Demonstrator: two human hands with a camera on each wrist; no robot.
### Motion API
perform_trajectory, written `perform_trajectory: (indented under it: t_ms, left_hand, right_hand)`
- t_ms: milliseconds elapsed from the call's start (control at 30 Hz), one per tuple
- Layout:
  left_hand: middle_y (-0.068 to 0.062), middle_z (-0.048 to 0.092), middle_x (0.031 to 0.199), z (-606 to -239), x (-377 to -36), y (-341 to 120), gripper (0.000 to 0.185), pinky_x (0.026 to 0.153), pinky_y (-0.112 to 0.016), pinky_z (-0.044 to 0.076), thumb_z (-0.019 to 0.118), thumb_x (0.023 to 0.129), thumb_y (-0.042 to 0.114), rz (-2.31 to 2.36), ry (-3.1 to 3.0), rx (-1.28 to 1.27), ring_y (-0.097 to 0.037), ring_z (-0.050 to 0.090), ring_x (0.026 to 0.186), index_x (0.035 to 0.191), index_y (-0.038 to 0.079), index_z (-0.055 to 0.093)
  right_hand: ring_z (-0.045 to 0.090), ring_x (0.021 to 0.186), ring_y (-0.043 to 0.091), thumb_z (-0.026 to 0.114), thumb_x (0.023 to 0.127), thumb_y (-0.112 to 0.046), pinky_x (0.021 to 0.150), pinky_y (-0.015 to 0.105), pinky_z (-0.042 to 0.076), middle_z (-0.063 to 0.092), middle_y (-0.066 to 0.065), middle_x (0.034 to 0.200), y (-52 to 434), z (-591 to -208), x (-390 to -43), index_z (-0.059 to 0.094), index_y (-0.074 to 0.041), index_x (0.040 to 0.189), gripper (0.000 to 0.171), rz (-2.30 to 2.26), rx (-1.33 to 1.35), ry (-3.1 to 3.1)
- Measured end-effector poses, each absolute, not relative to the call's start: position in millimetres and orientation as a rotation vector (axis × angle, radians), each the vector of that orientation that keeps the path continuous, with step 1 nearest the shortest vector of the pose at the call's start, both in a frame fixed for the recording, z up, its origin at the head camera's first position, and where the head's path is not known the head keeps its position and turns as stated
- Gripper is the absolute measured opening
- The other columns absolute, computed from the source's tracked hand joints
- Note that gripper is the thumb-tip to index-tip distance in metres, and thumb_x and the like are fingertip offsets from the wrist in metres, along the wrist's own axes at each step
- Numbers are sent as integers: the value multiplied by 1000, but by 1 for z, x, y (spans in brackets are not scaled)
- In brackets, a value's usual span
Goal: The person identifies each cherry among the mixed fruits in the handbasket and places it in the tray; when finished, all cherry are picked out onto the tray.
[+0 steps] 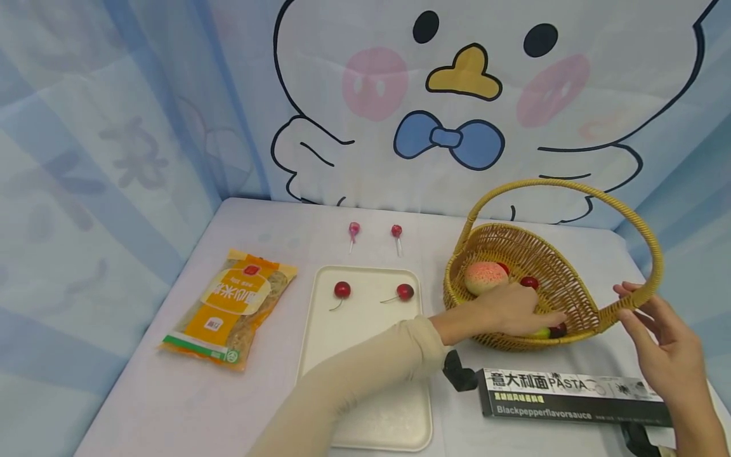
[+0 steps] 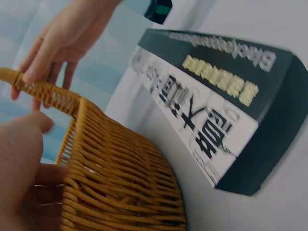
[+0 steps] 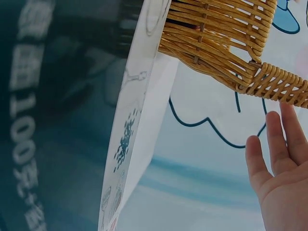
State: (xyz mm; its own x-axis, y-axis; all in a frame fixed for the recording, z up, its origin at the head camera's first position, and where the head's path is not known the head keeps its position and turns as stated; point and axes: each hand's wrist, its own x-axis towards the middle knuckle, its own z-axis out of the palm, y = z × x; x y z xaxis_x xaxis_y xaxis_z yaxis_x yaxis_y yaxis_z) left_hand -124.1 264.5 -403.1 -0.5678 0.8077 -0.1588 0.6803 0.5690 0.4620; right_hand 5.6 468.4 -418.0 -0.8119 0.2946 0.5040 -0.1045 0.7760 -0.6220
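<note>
A yellow wicker basket (image 1: 514, 343) holds a peach (image 1: 485, 277), cherries (image 1: 529, 282) and a small green item (image 1: 539, 333), with a dark red one beside it. My left hand (image 1: 508, 309) reaches over the rim among these fruits, one finger stretched to the right. In the left wrist view, its fingers (image 2: 45, 175) go behind the woven wall, and I cannot tell whether they hold anything. My right hand (image 1: 665, 343) pinches the lower right end of the basket handle (image 1: 657, 254), thumb on one side and fingers on the other.
A black-and-white pasta box (image 1: 571, 398) lies before the basket. Two cherries (image 1: 342, 290) sit on a cream tray (image 1: 365, 406) left of it. Two lollipops (image 1: 354, 230) lie behind the tray, and an orange-yellow food bag (image 1: 228, 308) at left. A printed curtain (image 1: 320, 171) stands behind the table.
</note>
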Motion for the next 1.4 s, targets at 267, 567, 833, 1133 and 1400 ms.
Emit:
perform_trajectory:
  t_ms: [267,567,833,1133,1400]
  left_hand:
    - [16,70,97,-386,-123,252,21,57,-9,34,71,103,25,677,2490,1447,3,48,70,123,26,79]
    - [17,74,126,-382,-124,227,26,68,-3,41,70,104,22,846,2485,1493,7,56,88,128,27,77]
    - [14,73,131,-387,-125,208,28,69,-2,42,70,104,24,905,2471,1475,7,57,83,131,25,76]
    - [12,76,126,-392,-134,173,26,82,-2,42,73,103,23,1010,2516,1548,3,63,101,128,24,77]
    - [9,78,128,-398,-138,140,25,106,-8,47,76,100,18,1173,2516,1476,-4,69,124,124,21,78]
  right_hand:
    - [48,127,-20,60,106,0,107,-4,33,55,-39,137,468,-418,4,57,-11,154,49,882,-127,-2359]
    - [48,128,-20,60,105,2,108,-4,33,56,-38,136,469,-418,3,57,-10,153,49,893,-108,-2352]
    - [47,128,-20,60,106,1,107,-5,32,55,-39,135,468,-420,3,57,-11,154,49,890,-129,-2354]
    - [48,127,-20,59,106,2,105,-4,35,55,-39,135,468,-419,3,57,-9,153,49,893,-119,-2345]
    - [50,125,-18,60,104,5,105,-3,37,57,-37,133,469,-418,2,59,-7,151,48,901,-126,-2334]
